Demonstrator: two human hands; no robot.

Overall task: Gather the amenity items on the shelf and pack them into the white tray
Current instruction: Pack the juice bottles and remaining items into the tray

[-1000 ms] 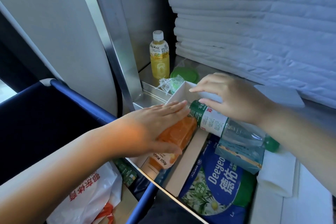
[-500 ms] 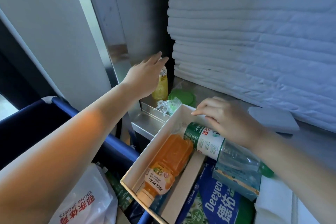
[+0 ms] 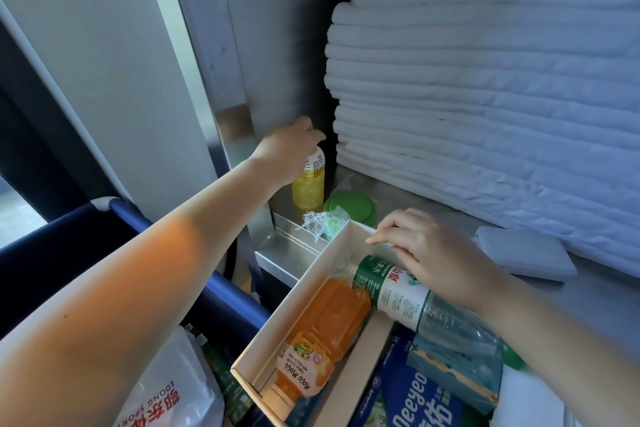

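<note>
- The left hand [image 3: 291, 149] curls its fingers over the top of the yellow bottle [image 3: 308, 185], which stands upright in the shelf's back corner. Held only by the cap end, it could swing or slip on the lift.
- A raised metal lip [image 3: 294, 236] runs between that bottle and the tray [image 3: 277, 329]. A low carry could catch the base on it.
- The right hand [image 3: 433, 260] lies flat on the water bottle [image 3: 391, 288], fingers loose and nearly straight, gripping nothing. That bottle lies aslant, one end over the orange bottle [image 3: 325, 329], the other out past the tray's right side. If the hand lets go, it could roll.
- The orange bottle fills the tray's left lane. With the water bottle crossing it, the yellow one may find no flat spot and ride up.
- The tray's near end appears to hang past the shelf edge, so a hard push there might tip it.
- The wrapper [image 3: 320, 222] and green lid [image 3: 353, 206] sit on the shelf just beside the tray's far corner. A swinging bottle could knock them, or they could be missed.
</note>
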